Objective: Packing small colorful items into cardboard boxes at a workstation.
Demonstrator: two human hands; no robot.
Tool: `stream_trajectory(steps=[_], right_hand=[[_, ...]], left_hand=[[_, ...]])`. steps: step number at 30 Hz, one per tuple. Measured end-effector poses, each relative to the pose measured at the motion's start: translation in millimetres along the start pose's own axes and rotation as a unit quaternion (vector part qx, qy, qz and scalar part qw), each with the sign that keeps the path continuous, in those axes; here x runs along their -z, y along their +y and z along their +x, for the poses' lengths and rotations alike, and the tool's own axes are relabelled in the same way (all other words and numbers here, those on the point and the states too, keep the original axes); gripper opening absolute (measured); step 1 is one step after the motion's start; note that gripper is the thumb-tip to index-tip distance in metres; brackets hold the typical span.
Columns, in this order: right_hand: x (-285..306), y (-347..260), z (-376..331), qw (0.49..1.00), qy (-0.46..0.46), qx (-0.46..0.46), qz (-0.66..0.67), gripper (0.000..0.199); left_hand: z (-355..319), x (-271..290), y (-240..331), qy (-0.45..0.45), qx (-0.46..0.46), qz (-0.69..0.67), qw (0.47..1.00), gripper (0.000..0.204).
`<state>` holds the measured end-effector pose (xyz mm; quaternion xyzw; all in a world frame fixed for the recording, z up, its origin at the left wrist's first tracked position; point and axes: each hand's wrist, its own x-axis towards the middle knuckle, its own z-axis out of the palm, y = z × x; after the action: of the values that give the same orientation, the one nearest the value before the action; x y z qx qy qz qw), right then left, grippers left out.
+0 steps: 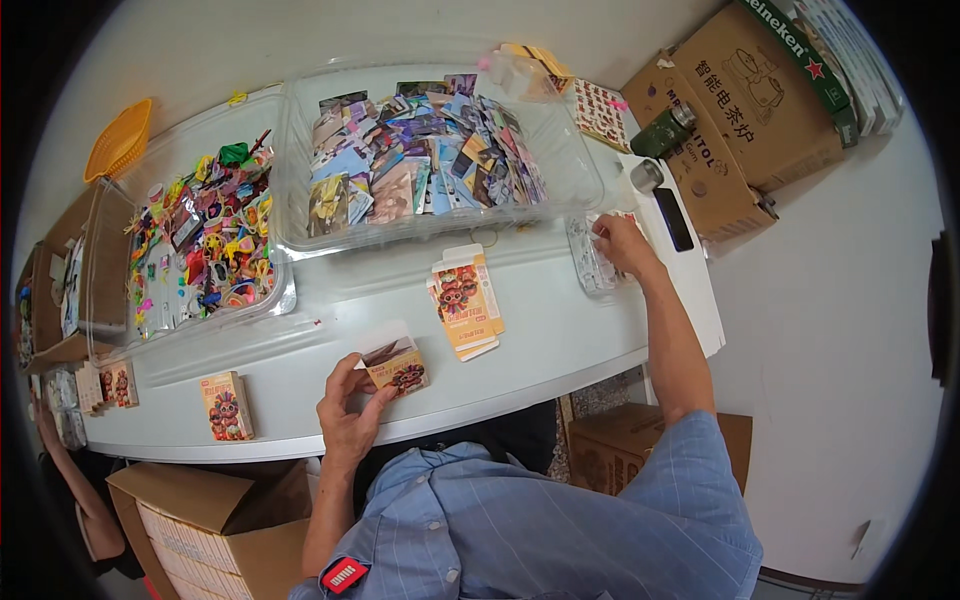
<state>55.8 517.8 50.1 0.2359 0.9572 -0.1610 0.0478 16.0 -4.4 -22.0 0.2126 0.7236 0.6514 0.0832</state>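
Observation:
My left hand [348, 412] grips a small orange cardboard box [404, 374] by its side, near the table's front edge. Its flaps stand up, and cards or card-like sheets seem to show inside. Farther right, my right hand [622, 246] reaches over a clear plastic tray [590, 262], fingers pinched together; what they hold, if anything, is hidden. Between the hands lie flattened orange cartons [466, 305] with cartoon figures. A closed box of the same print [228, 406] stands left of my left hand.
A large clear bin [440, 232] full of picture cards stands at the back, beside another bin [170, 325] of colourful trinkets. A white device [682, 245], a green bottle [664, 131] and big cartons [740, 90] are at the right. Another person's arm [62, 460] shows at far left.

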Motion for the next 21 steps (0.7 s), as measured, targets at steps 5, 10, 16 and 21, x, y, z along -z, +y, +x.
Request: stream_trajectory(steps=[5, 10, 16, 21], right_hand=[[5.1, -13.2, -6.9, 0.999, 0.018, 0.033, -0.034, 0.016], [7.9, -6.2, -3.3, 0.997, 0.011, -0.012, 0.081, 0.01], [18.3, -4.7, -5.6, 0.992, 0.124, -0.007, 0.03, 0.011], [6.1, -20.7, 11.2, 0.988, 0.117, -0.038, -0.094, 0.02]], left_hand=[[-0.1, 1.7, 0.2, -0.002, 0.008, 0.004, 1.0, 0.072], [1.6, 0.0, 1.4, -0.008, -0.002, -0.001, 1.0, 0.072], [1.0, 1.0, -0.9, -0.007, 0.007, -0.013, 1.0, 0.073], [1.8, 1.3, 2.7, -0.008, 0.014, -0.014, 1.0, 0.073]])
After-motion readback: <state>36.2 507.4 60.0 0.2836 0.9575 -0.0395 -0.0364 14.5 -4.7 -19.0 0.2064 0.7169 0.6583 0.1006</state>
